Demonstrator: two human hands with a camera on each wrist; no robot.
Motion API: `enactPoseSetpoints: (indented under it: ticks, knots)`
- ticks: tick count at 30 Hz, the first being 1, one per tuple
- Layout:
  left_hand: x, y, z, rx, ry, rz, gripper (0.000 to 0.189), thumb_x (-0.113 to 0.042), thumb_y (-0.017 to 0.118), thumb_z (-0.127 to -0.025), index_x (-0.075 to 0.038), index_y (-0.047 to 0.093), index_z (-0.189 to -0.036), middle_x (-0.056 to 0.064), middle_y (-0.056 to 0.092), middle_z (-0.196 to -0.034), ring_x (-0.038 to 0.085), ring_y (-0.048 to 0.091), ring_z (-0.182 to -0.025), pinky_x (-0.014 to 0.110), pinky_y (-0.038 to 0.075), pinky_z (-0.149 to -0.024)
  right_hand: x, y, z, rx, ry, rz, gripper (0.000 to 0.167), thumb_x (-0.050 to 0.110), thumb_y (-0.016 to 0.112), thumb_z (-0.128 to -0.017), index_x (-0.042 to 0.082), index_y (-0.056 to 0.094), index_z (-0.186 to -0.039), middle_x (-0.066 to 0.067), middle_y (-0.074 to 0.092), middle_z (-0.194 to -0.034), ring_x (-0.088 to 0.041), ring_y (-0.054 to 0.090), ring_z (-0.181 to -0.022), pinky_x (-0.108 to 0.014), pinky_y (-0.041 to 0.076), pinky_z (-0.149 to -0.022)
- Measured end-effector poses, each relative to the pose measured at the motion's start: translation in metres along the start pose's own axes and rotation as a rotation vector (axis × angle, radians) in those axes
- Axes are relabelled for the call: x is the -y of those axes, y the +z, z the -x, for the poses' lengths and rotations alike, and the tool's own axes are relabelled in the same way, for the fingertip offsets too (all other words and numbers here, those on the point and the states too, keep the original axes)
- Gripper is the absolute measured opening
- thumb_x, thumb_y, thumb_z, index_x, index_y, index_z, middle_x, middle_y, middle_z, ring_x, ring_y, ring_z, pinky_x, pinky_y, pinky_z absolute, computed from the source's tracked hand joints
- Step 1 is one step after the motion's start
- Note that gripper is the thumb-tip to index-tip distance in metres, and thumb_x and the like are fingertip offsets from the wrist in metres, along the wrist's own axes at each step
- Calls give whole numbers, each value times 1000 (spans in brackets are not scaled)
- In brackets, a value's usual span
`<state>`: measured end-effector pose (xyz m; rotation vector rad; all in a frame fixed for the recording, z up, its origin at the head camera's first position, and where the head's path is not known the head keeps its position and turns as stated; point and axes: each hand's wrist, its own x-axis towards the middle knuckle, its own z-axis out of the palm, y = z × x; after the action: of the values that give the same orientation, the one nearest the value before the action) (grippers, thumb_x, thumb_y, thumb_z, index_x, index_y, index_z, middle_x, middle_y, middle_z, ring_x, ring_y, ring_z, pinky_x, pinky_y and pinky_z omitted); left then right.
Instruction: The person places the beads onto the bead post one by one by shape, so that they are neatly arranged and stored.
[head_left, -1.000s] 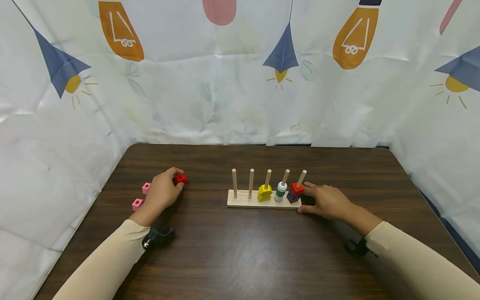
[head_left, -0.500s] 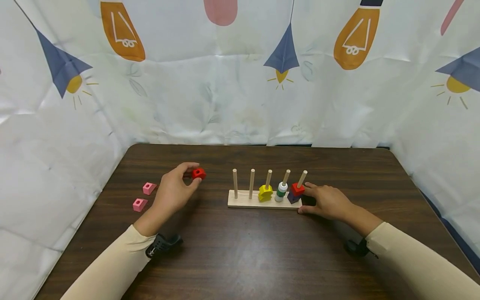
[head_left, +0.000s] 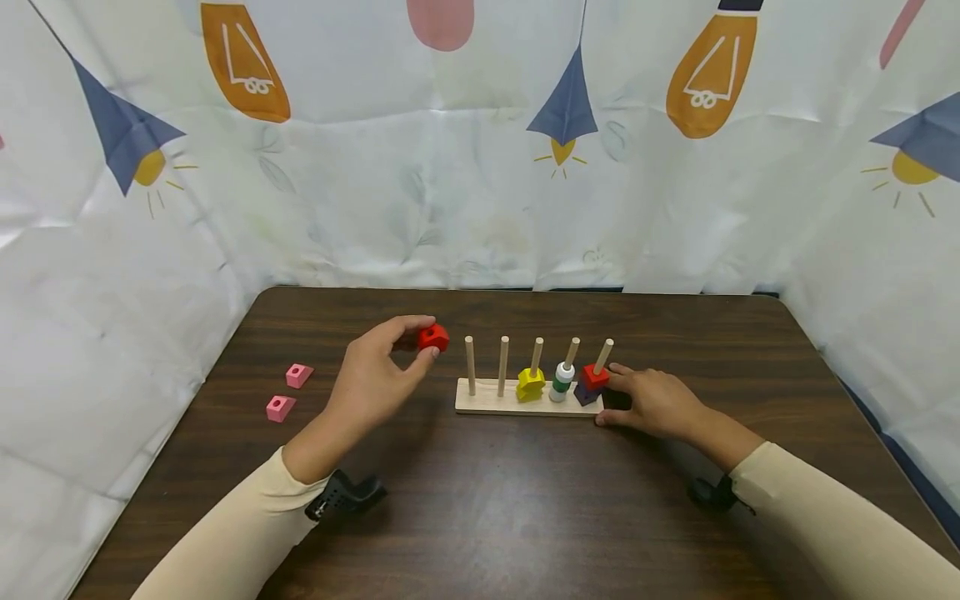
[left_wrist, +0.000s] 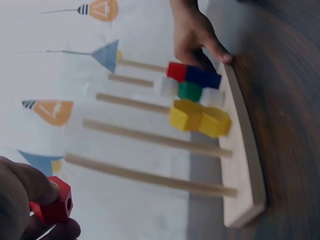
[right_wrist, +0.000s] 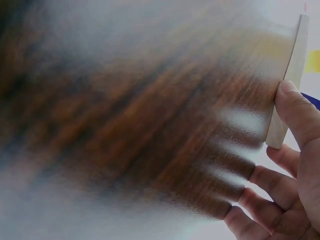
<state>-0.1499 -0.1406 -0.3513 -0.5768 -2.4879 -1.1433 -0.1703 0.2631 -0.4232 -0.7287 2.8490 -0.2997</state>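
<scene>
My left hand pinches a faceted red wooden bead between thumb and fingers, above the table and just left of the leftmost peg. A hole shows in the bead's face in the left wrist view. The wooden peg board has two bare pegs at its left. Yellow beads sit on the middle peg. White and green beads fill the one beside it, and a red bead over dark blue is on the rightmost. My right hand grips the board's right end, thumb along its front edge.
Two pink beads with holes lie on the dark wooden table, left of my left forearm. A white printed curtain hangs behind the table's far edge and along both sides.
My left hand has lifted the red bead from the table and carried it rightward, close to the leftmost peg. The right hand and peg board have stayed put.
</scene>
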Motion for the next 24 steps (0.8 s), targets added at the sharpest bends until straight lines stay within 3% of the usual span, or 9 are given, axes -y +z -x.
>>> enactPoseSetpoints:
  ticks: [8, 18, 24]
  knots:
    - [-21, 5, -9, -7, 90, 37, 39, -7, 80, -88, -6, 70, -126, 3, 72, -110, 17, 67, -96, 39, 54, -82, 0, 0, -1, 0, 2, 0, 74, 58, 75, -87, 7, 64, -139, -23, 55, -145, -40, 71, -101, -58, 56, -82]
    - [-38, 23, -23, 13, 170, 79, 37, -4, 78, -89, -3, 70, -124, 4, 72, -109, 18, 66, -95, 40, 54, -81, 0, -1, 0, 8, 13, -5, 74, 59, 74, -88, 8, 63, -141, -23, 54, -146, -43, 69, -105, -59, 55, -85]
    - [-43, 33, -29, 39, 173, 95, 36, -4, 77, -89, -3, 70, -124, 4, 71, -106, 18, 64, -87, 39, 55, -75, 0, -1, 0, 10, 12, -8, 75, 59, 74, -88, 7, 63, -141, -22, 53, -146, -44, 67, -108, -60, 54, -86]
